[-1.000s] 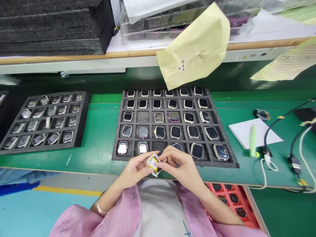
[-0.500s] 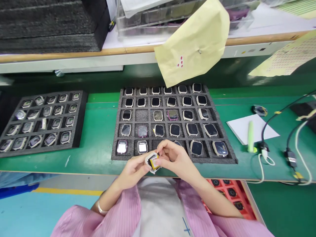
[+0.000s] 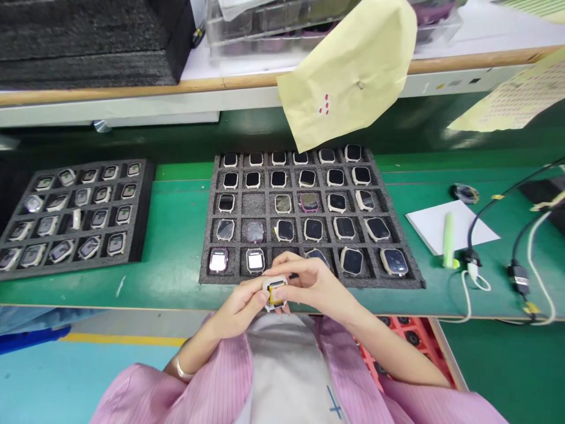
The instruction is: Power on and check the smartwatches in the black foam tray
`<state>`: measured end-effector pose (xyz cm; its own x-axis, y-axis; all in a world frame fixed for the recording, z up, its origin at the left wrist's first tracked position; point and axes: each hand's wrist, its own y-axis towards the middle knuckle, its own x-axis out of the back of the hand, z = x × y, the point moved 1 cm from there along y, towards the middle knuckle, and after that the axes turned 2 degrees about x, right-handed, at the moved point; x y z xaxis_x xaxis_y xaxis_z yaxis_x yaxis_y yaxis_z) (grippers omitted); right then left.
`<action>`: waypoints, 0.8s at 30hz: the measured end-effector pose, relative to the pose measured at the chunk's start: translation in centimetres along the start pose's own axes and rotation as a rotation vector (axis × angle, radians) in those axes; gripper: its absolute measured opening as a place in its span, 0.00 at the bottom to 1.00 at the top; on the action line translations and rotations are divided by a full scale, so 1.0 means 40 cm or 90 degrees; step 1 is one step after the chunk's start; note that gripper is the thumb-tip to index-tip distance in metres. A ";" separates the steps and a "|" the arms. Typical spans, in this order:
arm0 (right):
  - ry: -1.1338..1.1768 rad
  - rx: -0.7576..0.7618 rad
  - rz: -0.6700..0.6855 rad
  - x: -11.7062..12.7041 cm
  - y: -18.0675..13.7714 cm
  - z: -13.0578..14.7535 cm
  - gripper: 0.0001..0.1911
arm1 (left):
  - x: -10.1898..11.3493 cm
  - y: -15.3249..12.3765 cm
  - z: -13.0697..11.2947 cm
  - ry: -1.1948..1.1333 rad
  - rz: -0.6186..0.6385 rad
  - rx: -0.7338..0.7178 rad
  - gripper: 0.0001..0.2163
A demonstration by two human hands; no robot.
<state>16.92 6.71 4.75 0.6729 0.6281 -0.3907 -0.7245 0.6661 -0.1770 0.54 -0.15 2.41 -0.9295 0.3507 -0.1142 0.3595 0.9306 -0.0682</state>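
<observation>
Near the table's front edge, my left hand (image 3: 242, 306) grips a light-coloured smartwatch case (image 3: 268, 287) between thumb and fingers. The case is turned so that its inside shows, with a yellow battery-like part (image 3: 277, 294) in it. My right hand (image 3: 309, 285) has its thumb pressed on that yellow part, and its fingers curl around the far side of the case. Just beyond both hands lies a dark foam tray (image 3: 253, 204) with smartwatches in its compartments. Two of them, a purple one (image 3: 218, 260) and a light one (image 3: 255, 260), show lit white screens.
A second foam tray (image 3: 143, 221) of watch cases stands at the left. White paper (image 3: 428, 227), a light-green pen-like tool (image 3: 449, 241) and cables (image 3: 474, 224) lie at the right. Yellow paper (image 3: 348, 76) hangs from the shelf above. A red tray (image 3: 424, 353) sits below the table edge.
The watch case has turned more upright towards me. My right fingers have moved from pinching above it to wrapping over its far side, with the thumb still on the yellow part.
</observation>
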 end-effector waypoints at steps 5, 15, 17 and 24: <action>0.022 0.040 -0.030 -0.013 -0.013 -0.013 0.12 | -0.002 0.001 -0.008 0.048 0.009 -0.013 0.20; -0.356 0.213 -0.070 0.114 -0.057 0.030 0.17 | -0.065 0.082 0.039 -0.101 -0.041 -0.030 0.18; -0.519 0.231 -0.163 0.154 -0.073 0.036 0.17 | -0.076 0.110 0.051 -0.155 -0.088 -0.028 0.22; -0.905 0.156 -0.310 0.157 -0.082 -0.039 0.15 | -0.075 0.145 0.054 -0.032 -0.183 0.069 0.15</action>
<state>23.29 7.86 1.46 0.5162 0.0924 0.8514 -0.4508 0.8746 0.1784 5.58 3.99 0.21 -0.9901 0.0659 -0.1236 0.0911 0.9734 -0.2103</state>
